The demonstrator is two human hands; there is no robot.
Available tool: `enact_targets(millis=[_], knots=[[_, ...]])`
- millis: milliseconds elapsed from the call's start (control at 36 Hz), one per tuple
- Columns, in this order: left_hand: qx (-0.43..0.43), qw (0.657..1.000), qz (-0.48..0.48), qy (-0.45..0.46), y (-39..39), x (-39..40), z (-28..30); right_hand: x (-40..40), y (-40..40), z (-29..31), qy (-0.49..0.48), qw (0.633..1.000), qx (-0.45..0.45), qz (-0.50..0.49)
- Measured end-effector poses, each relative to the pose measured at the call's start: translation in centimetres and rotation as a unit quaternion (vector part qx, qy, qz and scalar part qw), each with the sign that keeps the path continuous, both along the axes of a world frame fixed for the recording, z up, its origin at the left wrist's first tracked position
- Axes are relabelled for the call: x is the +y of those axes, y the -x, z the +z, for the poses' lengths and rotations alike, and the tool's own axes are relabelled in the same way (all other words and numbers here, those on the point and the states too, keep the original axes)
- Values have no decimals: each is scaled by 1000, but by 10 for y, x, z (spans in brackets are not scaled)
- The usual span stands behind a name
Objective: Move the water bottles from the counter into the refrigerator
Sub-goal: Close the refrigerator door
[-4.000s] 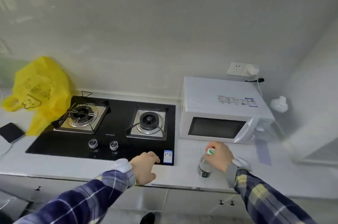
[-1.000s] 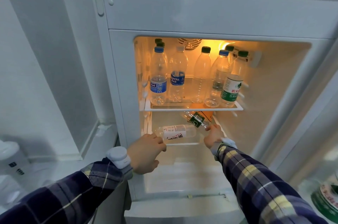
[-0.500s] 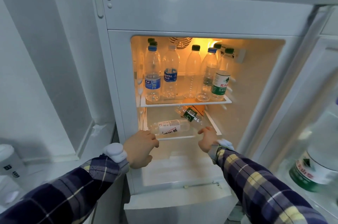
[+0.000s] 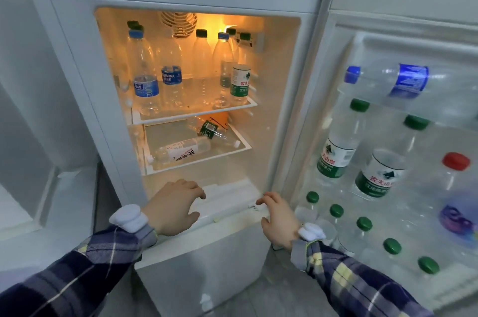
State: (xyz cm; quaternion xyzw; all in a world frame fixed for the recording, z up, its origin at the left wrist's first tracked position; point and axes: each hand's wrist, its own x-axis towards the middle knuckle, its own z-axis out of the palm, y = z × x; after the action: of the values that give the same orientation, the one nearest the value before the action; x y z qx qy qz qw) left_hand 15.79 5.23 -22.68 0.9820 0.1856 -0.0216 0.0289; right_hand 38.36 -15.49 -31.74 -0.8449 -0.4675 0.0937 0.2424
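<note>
Green-labelled bottle lies beyond empty right hand.

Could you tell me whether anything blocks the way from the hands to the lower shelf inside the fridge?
Nothing visible does: the door is swung open, and both empty hands are below the lower shelf.

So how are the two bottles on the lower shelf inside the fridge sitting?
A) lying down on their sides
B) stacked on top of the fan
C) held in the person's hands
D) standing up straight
A: the white-label bottle and the green-label bottle both lie on their sides on the lower shelf, while the left hand and right hand hold nothing.
</note>
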Motion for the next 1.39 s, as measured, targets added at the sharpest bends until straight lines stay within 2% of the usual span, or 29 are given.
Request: enact_targets(millis=[167,278,556,889,1195,1389], knots=[[-11,999,-32,34,-8,-39,-19,-76,-1,-3,35,998,-46,-34],[-7,998,-44,53,-9,-65,-31,-116,-1,-10,70,995,-43,-59],[9,998,-28,63,2,-95,-33,-162,-4,-25,174,979,-30,-103],[19,997,28,73,22,-136,-32,-184,-23,-27,233,965,-2,-119],[37,993,66,94,46,-198,-51,-186,8,-39,248,964,-7,-96],[36,991,84,95,56,-225,-54,-183,27,-40,208,975,42,-63]])
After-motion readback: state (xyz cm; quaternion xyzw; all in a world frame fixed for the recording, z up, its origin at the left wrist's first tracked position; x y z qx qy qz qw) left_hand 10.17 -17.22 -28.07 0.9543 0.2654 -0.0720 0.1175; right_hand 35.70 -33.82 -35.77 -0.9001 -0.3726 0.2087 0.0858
